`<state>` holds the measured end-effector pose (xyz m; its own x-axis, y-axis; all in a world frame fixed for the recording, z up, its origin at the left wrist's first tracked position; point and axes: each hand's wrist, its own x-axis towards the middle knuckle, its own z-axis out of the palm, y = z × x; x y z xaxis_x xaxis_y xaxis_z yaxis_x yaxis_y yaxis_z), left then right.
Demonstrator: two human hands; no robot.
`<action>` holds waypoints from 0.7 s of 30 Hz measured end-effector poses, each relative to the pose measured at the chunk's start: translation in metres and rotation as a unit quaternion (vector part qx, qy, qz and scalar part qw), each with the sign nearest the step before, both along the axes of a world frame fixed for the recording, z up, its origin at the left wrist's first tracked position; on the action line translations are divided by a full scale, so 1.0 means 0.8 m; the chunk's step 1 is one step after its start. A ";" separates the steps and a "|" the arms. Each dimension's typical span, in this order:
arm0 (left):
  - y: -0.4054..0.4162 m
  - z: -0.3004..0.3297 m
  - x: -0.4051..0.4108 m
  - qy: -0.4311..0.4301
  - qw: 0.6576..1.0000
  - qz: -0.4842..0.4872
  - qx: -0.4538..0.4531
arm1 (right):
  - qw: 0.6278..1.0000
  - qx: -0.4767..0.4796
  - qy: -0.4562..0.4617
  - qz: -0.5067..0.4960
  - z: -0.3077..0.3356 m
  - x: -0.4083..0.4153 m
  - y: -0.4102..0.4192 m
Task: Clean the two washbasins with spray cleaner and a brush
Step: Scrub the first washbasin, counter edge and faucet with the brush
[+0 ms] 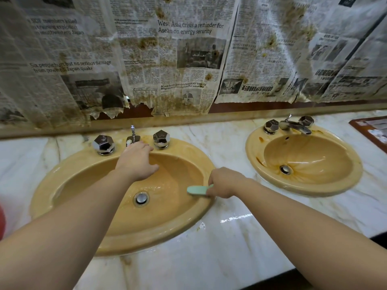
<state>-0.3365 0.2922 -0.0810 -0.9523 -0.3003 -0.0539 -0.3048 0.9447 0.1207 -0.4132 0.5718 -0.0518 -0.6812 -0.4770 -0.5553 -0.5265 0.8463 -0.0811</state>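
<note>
My two bare arms over the counter

My left hand and right hand wear no gloves, rings or watch that I can see; both my forearms are bare, no sleeves reaching into view.

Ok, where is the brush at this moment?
In the head view, the green brush is gripped by the right hand, against the inner right wall of the near washbasin, right of its drain.

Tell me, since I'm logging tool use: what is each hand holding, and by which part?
The right hand grips the green brush by its handle end. The left hand holds nothing.
</note>
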 end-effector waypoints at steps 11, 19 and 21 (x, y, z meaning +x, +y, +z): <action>0.001 -0.002 0.000 0.009 1.000 -0.005 -0.010 | 0.977 -0.169 -0.013 -0.133 -0.043 0.029 0.073; -0.003 0.004 -0.001 -0.010 0.999 -0.018 0.035 | 0.829 -0.336 -0.089 -0.438 -0.071 -0.019 0.075; -0.003 0.008 0.000 -0.021 0.999 -0.019 0.041 | 0.786 -0.373 -0.136 -0.474 -0.075 -0.029 0.075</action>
<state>-0.3363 0.2901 -0.0749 -0.9595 -0.2568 -0.1162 -0.2749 0.9434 0.1853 -0.4363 0.6316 -0.1119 -0.8313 -0.0896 -0.5486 0.4341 0.5118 -0.7414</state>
